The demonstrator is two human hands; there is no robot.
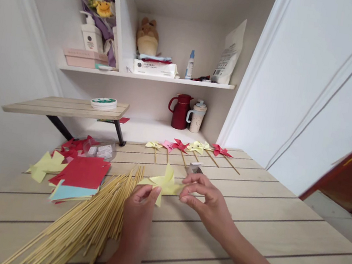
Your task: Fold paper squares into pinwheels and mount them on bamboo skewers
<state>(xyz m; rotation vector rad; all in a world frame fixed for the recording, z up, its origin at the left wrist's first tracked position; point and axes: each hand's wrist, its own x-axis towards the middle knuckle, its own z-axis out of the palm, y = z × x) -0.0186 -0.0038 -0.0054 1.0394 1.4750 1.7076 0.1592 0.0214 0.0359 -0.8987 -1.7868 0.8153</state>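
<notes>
My left hand (140, 208) pinches a pale yellow paper pinwheel (165, 182) between thumb and fingers, just above the table. To its right, my right hand (207, 202) is closed in a pinch at the edge of one yellow blade. Whatever sits between those fingertips is too small to make out. A large bundle of thin wooden sticks (90, 220) lies fanned out beside and partly behind my left hand. Just beyond my right fingers stands a small open box (195, 168), partly hidden by them.
Several finished pinwheels on sticks (180, 145) lie in a row at the back. On the left are stacked red paper squares (82, 173), a loose yellow pinwheel shape (45, 166) and a clear container (103, 151). A raised wooden shelf (67, 108) and a red jug (181, 111) stand behind.
</notes>
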